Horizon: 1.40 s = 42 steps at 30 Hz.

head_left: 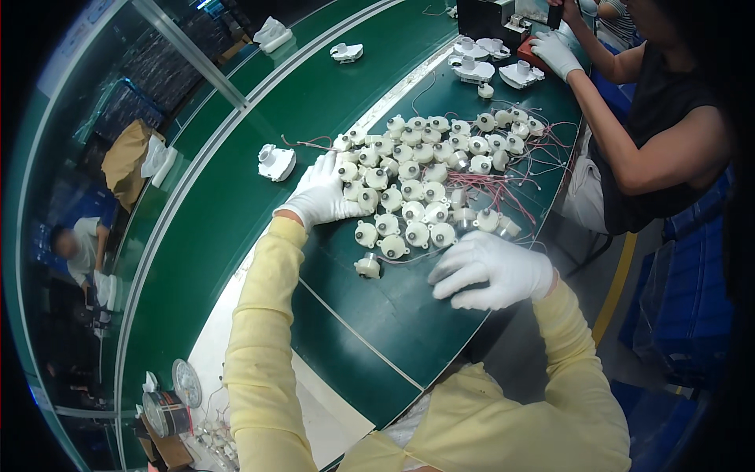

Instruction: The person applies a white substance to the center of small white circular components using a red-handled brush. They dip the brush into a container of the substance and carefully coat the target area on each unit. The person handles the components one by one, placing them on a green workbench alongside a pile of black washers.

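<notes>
A dense group of small cream-coloured motors with dark shafts covers the middle of the green table. My left hand, in a white glove, lies against the group's left edge with its fingers stretched out. Close to the group's near right corner is my right hand, also gloved, its fingers apart and slightly bent, nothing visible in them. One motor sits a little apart on the near side. Red and white wires trail from the motors toward the right table edge.
Beyond my left hand, a white plastic housing rests on the green conveyor belt. More white housings stand at the far right, where a co-worker's gloved hand touches a red block. Blue crates are stacked at the right.
</notes>
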Available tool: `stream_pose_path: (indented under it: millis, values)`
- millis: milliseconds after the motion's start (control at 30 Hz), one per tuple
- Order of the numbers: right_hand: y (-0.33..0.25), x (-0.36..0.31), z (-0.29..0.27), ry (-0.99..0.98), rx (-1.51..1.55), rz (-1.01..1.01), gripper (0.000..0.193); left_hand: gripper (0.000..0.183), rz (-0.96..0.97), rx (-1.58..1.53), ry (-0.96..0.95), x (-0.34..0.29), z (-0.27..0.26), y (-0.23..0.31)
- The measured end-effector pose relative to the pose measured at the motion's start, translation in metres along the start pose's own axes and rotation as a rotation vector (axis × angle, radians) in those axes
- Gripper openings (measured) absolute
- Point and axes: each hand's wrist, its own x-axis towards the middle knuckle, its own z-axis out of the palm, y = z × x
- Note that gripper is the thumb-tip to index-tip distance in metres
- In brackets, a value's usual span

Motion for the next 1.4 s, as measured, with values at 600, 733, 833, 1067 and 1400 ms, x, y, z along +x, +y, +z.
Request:
stream_pose_path:
  millis: [600,733,833,1067,1400]
  values:
    - [0.007,-0.014,-0.01,0.243,-0.072,0.144,0.009,0.109,0.231,-0.105,0.067,-0.017,0.009,-0.005]
    - [-0.026,-0.035,0.016,0.561,0.117,0.195,0.012,0.067,0.016,-0.043,-0.194,-0.06,-0.045,0.033]
    - [-0.044,-0.02,0.05,0.582,0.157,0.085,0.013,0.045,-0.059,-0.189,-0.197,-0.114,-0.064,0.006]
    - [-0.081,0.023,0.103,0.285,0.24,0.054,0.021,0.038,-0.038,-0.026,-0.402,-0.129,-0.049,0.073]
    - [-0.085,0.062,0.146,0.277,-0.448,0.394,0.036,0.031,0.131,-0.125,-0.2,-0.117,-0.04,0.132]
